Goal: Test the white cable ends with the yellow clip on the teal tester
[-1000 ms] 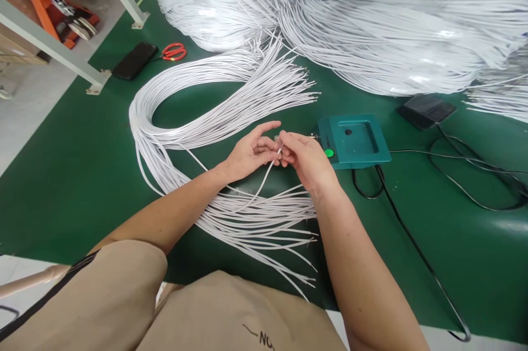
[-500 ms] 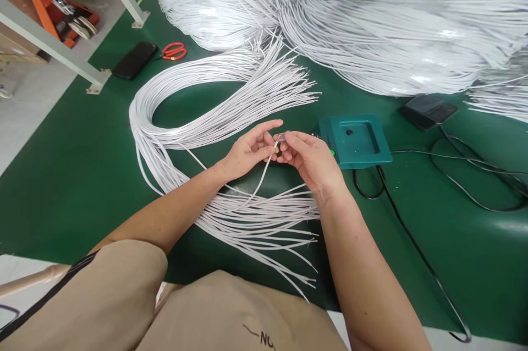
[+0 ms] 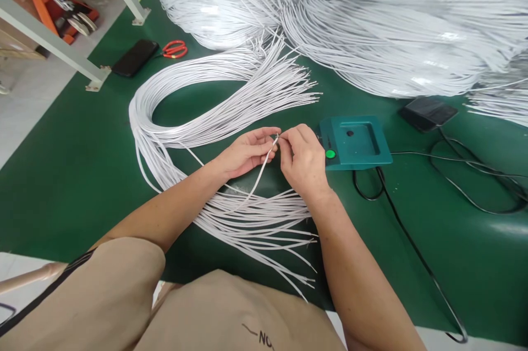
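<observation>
A single white cable (image 3: 260, 174) rises from the bundle, its end pinched by my left hand (image 3: 246, 152) between thumb and fingers. My right hand (image 3: 304, 157) is closed at the cable's tip, its thumb and forefinger pressed on the thin end. Under my forearms lies a looped bundle of white cables (image 3: 173, 133), with loose ends fanning to the right above and below my hands. Just right of my right hand stands a teal device (image 3: 358, 159) with a lit green button and a shallow tray.
Large heaps of white cable (image 3: 391, 26) fill the back. A phone (image 3: 135, 58) and red-handled scissors (image 3: 175, 49) lie at the left. A black box (image 3: 428, 113) and black cords (image 3: 406, 230) are at the right. Metal posts (image 3: 53, 37) edge the table.
My right hand has turned over and closed in at the cable tip, uncovering the green button on the teal device. The left hand keeps its hold on the cable.
</observation>
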Demonstrator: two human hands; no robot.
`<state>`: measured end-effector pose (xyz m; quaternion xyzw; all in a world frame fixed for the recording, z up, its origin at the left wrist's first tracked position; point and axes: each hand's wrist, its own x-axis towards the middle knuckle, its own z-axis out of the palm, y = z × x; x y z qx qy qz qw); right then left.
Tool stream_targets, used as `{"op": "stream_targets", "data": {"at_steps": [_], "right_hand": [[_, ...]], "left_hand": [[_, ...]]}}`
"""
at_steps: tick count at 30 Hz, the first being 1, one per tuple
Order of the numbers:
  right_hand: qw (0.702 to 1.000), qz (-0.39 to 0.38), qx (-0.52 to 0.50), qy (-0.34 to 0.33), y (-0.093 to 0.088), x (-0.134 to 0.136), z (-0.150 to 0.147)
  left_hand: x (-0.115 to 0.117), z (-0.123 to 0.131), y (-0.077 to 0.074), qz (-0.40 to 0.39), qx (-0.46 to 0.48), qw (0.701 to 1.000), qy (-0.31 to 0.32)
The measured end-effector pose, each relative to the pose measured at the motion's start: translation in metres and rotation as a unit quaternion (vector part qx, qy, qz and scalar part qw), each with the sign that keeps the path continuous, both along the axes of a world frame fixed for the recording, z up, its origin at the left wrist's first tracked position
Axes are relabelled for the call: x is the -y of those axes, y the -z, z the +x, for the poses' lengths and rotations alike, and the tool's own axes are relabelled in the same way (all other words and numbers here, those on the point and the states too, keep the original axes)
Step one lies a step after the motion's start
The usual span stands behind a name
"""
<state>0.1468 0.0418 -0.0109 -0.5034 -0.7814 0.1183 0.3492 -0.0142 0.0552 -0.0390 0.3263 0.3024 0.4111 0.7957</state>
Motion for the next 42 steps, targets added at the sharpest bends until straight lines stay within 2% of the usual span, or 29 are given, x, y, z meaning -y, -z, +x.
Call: {"op": "stream_targets", "data": {"at_steps": [3, 6, 9, 13, 22, 29, 35, 42], "right_hand": [[1.0, -0.014, -0.007, -0.003, -0.001, -0.001, 0.001], [0.992, -0.079, -0.091, 0.031, -0.002, -0.004, 0.004], [0.967, -0.158, -0.19, 0.069, -0.005, -0.006, 0.006], [0.929, -0.237, -0.278, 0.065, -0.007, -0.007, 0.005], [0.879, -0.285, -0.378, 0.056, -0.003, -0.008, -0.002], [0.88, -0.297, -0.369, 0.03, 0.0, -0.009, 0.001], [0.911, -0.243, -0.324, 0.073, 0.001, -0.01, 0.003], [0.937, -0.25, -0.242, 0.01, -0.002, -0.008, 0.004]], "left_hand": [[-0.002, -0.002, 0.001, 0.01, -0.01, 1.0, -0.004], [-0.004, -0.003, 0.003, 0.055, -0.068, 0.996, -0.033], [-0.004, -0.003, 0.004, 0.093, -0.11, 0.988, -0.05], [-0.002, 0.0, 0.004, 0.122, -0.13, 0.982, -0.062], [-0.001, 0.001, 0.004, 0.151, -0.13, 0.978, -0.057], [-0.001, 0.0, 0.004, 0.157, -0.124, 0.979, -0.043], [0.001, 0.002, 0.0, 0.138, -0.113, 0.984, -0.028], [0.001, 0.001, -0.001, 0.123, -0.092, 0.988, -0.014]]}}
